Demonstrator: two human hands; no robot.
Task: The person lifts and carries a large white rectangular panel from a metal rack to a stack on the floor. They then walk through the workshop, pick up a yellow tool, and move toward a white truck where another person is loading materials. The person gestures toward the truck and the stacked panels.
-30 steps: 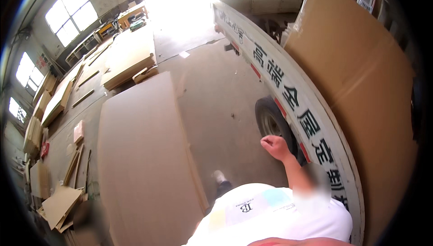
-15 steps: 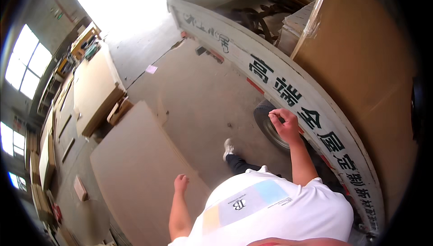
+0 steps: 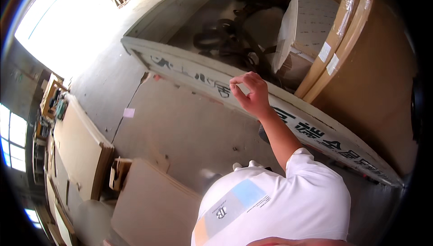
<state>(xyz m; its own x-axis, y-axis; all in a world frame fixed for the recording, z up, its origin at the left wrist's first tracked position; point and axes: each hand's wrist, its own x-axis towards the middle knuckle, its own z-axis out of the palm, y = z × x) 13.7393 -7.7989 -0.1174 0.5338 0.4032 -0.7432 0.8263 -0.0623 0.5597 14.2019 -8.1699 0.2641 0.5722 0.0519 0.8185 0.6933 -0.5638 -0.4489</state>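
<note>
Brown cardboard packages (image 3: 367, 81) in the truck bed (image 3: 182, 13), right hand (image 3: 251, 93) empty

From my distant seat I see the right hand at the centre of the frame, in front of the pale side board (image 3: 187, 74). Its fingers are loosely curled, a gap stays visible between thumb and forefinger, and I see nothing held. Whether the hand touches the board, I cannot tell. The left hand is outside my view.

About progress, I judge only from how things lie. The brown packages already stand on edge in the bed at the upper right, beside a whitish box (image 3: 315, 25); dark tangled items (image 3: 216, 38) lie left of them. In the lower left, a flat panel (image 3: 149, 205) lies near a panel stack (image 3: 76, 146). If any work is left with these, my view does not show it.
</note>
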